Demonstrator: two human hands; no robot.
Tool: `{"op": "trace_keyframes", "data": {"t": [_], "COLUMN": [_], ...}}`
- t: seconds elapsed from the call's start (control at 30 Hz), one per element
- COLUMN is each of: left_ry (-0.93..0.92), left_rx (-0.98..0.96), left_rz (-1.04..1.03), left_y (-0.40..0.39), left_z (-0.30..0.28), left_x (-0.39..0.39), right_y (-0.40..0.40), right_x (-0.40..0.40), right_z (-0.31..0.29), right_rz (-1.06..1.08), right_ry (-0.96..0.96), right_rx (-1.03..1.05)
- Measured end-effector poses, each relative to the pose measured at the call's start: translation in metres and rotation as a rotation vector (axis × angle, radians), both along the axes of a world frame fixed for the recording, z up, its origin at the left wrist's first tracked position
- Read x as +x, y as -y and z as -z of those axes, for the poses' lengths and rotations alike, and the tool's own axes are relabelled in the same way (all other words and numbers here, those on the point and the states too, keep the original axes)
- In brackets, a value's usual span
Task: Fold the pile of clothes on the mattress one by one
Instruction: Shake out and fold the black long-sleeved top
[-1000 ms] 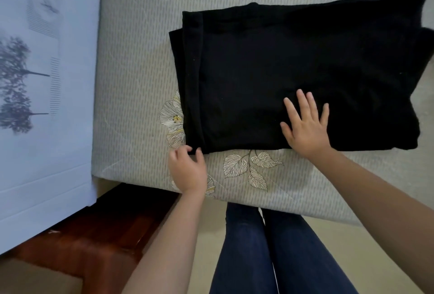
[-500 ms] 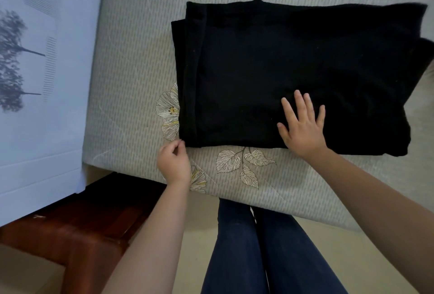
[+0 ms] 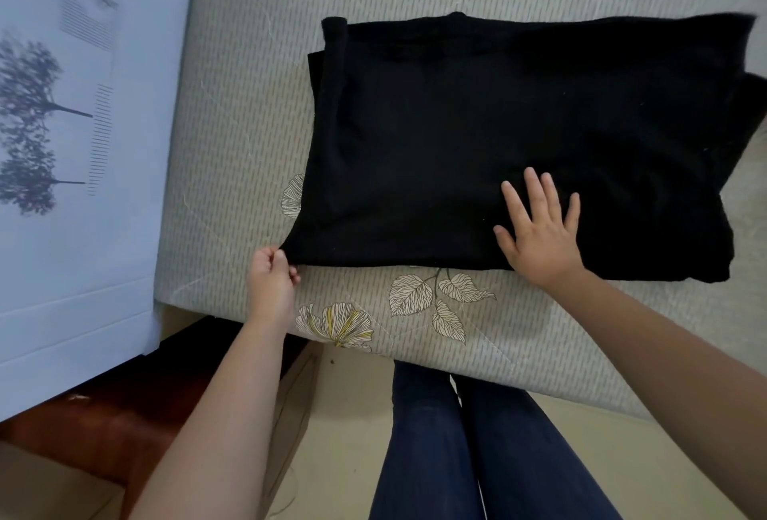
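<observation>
Black garment lying folded on the mattress, both hands on it.
Left hand has its fingers clamped on the garment's near left corner; right hand lies flat, fingers spread apart on the cloth, the near edge just behind its palm.

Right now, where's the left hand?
Head view, lower left of centre: the left hand pinches the near-left corner of the black garment by the mattress edge, left of the printed leaves.
</observation>
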State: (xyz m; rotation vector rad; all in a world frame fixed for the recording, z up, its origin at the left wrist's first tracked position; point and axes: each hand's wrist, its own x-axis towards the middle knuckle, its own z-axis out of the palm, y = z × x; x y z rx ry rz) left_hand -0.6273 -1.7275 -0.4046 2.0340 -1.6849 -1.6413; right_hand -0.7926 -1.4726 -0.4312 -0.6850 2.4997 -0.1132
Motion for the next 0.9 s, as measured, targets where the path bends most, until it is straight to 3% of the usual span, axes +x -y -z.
{"op": "trace_keyframes", "data": {"t": [0.17, 0.4, 0.57, 0.67, 0.73, 0.8, 0.9], "left_ry": [0.294, 0.471, 0.222, -0.029, -0.098, 0.052, 0.365], "left_rx": [-0.317, -0.449, -0.704, -0.889, -0.902, -0.858, -0.741], "left_rz": [0.556, 0.872, 0.881, 1.152, 1.399, 1.491, 1.330], "left_y": [0.005, -0.012, -0.007, -0.006, -0.008, 0.000, 0.030], "left_z": [0.007, -0.007, -0.030, -0.030, -0.022, -0.007, 0.017], "left_x": [0.005, -0.009, -0.043, -0.090, -0.121, -0.142, -0.150], "right_y": [-0.001, 0.000, 0.000, 0.000, 0.000, 0.000, -0.003], "right_x": [0.000, -0.001, 0.000, -0.001, -0.002, -0.002, -0.003], "right_z": [0.000, -0.001, -0.003, -0.003, -0.003, -0.003, -0.002], "right_rz": [-0.012, -0.003, 0.000, -0.003, -0.001, -0.011, -0.015], "right_ry": [0.006, 0.012, 0.011, 0.001, 0.005, 0.024, 0.056], "right_rx": [0.005, 0.022, 0.022, 0.015, 0.003, 0.012, 0.005]}}
